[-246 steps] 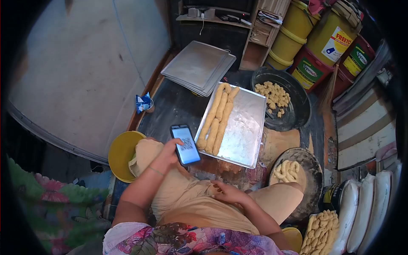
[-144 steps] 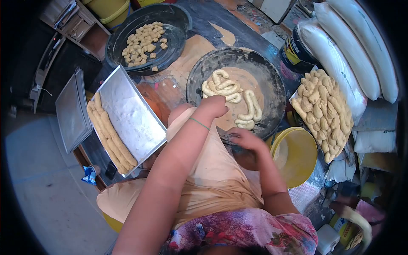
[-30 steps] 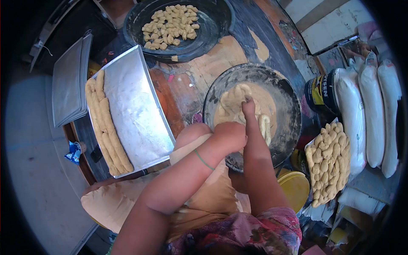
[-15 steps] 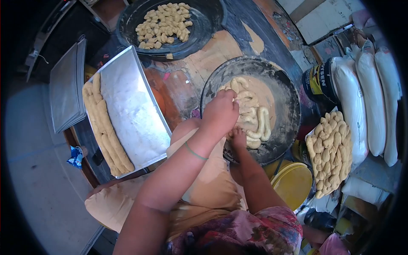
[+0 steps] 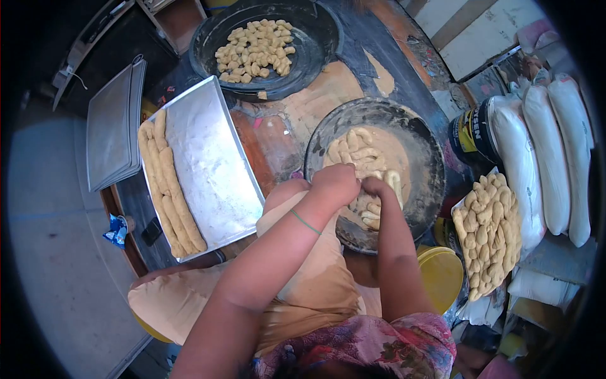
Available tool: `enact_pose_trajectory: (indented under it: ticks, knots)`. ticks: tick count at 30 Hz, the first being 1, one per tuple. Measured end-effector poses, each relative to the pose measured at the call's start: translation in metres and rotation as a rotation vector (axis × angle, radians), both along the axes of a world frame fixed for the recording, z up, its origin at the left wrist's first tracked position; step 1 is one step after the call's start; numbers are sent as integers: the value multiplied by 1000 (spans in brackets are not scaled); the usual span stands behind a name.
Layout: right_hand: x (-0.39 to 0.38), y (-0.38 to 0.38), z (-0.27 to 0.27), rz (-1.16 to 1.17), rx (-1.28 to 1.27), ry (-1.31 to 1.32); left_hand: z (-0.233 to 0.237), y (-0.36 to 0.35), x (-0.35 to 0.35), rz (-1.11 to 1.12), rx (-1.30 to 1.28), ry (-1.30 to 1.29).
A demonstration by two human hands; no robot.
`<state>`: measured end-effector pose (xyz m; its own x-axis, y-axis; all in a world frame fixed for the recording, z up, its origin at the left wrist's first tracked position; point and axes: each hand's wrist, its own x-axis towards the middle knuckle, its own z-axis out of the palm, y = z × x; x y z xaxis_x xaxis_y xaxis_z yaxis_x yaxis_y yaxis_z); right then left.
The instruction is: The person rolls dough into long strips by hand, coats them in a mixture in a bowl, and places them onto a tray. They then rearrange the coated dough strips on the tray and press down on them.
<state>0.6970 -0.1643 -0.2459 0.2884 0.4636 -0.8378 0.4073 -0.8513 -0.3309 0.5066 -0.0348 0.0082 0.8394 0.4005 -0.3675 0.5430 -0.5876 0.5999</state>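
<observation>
Dough ropes (image 5: 364, 153) beside left hand (image 5: 339, 183) and right hand (image 5: 377, 187), closure of each grip unclear.

The rectangular silver metal tray (image 5: 210, 170), left of centre, is smooth and glossy. At far left, the stacked grey metal sheets (image 5: 112, 126) look duller. The round black basin (image 5: 421, 145), right of centre, is matt and powder-streaked. Long white plastic-wrapped bundles (image 5: 519, 164) at right shine softly; beige cloth trousers (image 5: 315, 278) look matt, creased.
</observation>
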Motion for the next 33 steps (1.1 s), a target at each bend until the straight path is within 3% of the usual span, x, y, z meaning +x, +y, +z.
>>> enact_pose_trajectory:
  ticks: [1,2,4,7,9,13,15,16,18,21,24,26,29,31,33]
  knots:
    - [18,8,-12,-17,370,49,1,-1,0,9,6,6]
    - [-3,33,64,-541,598,236,3,-1,0,20,13,11]
    - [-1,61,120,-977,1029,837,2,1,2,12,3,30]
    - [9,80,132,-993,1235,639,2,1,1,29,-9,58]
    - [7,82,101,-854,1036,263,4,2,1,36,-15,71]
    - [-14,41,-45,-534,657,-405,7,4,0,26,-15,67]
    - [-47,12,-71,-557,396,-218,4,5,0,22,0,68]
    - [-65,-5,-112,-382,460,-421,0,5,1,18,8,75]
    - [-86,-16,-124,-281,408,-535,-4,5,2,9,15,74]
    - [-105,-13,-85,-401,133,-337,-6,5,4,7,13,57]
    - [-100,-33,-134,-98,128,-231,-6,4,5,5,2,64]
    - [-104,-36,-101,40,133,-168,-9,5,5,2,0,66]
    - [-98,-47,-58,-547,479,242,-10,7,3,0,9,79]
    - [-92,-54,-4,-838,624,303,-12,7,7,-19,-31,138]
    - [-74,-60,9,-892,912,565,-6,5,8,-28,-45,173]
